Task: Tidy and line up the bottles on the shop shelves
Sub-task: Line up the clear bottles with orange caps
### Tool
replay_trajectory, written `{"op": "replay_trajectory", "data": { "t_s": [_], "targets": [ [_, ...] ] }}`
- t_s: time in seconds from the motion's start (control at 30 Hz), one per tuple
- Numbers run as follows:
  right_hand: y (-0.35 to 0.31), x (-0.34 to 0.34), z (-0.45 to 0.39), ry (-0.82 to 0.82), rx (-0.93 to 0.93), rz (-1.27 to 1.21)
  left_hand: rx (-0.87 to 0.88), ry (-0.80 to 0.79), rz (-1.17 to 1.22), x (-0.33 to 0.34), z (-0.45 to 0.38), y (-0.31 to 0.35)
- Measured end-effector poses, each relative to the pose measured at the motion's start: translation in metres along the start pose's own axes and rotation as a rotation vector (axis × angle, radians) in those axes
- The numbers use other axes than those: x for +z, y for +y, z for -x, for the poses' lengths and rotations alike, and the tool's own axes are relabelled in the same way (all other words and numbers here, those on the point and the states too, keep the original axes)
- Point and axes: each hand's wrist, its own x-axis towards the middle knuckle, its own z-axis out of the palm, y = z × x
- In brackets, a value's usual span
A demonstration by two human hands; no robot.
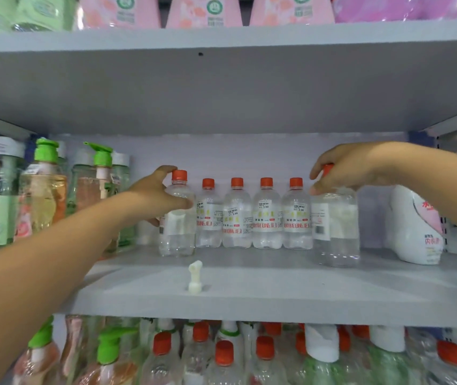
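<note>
Several clear bottles with orange caps stand in a row at the back of the grey middle shelf [249, 298]. My left hand [155, 194] grips the leftmost clear bottle [178, 232] around its shoulder, a little in front of the row. My right hand [344, 169] is closed over the cap and neck of the rightmost clear bottle [335, 234], which also stands forward of the row. Between them are the other bottles of the row [252, 215], labels facing out.
A small white nozzle cap [195, 276] lies on the shelf in front of the row. Green-pump soap bottles [44, 190] crowd the left end. A white and pink pouch [419, 226] stands at the right. More orange-capped bottles [224, 354] fill the shelf below.
</note>
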Motion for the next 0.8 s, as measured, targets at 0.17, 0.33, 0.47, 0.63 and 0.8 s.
{"op": "replay_trajectory", "data": {
  "t_s": [0.17, 0.33, 0.47, 0.63, 0.8],
  "targets": [
    [-0.024, 0.027, -0.010, 0.070, -0.155, -0.105, 0.093, -0.044, 0.184, 0.019, 0.004, -0.002],
    [-0.012, -0.013, -0.018, 0.198, -0.112, -0.205, 0.097, -0.175, 0.380, 0.026, -0.003, -0.013],
    [0.019, -0.030, -0.022, 0.216, 0.148, -0.006, 0.104, -0.226, 0.430, 0.028, -0.006, -0.019],
    [0.029, 0.008, -0.038, 0.030, 0.239, 0.194, 0.114, -0.201, 0.420, 0.031, -0.007, -0.018],
    [0.030, 0.011, -0.056, -0.031, 0.293, 0.225, 0.081, -0.173, 0.416, 0.032, -0.003, -0.014]
  ]
}}
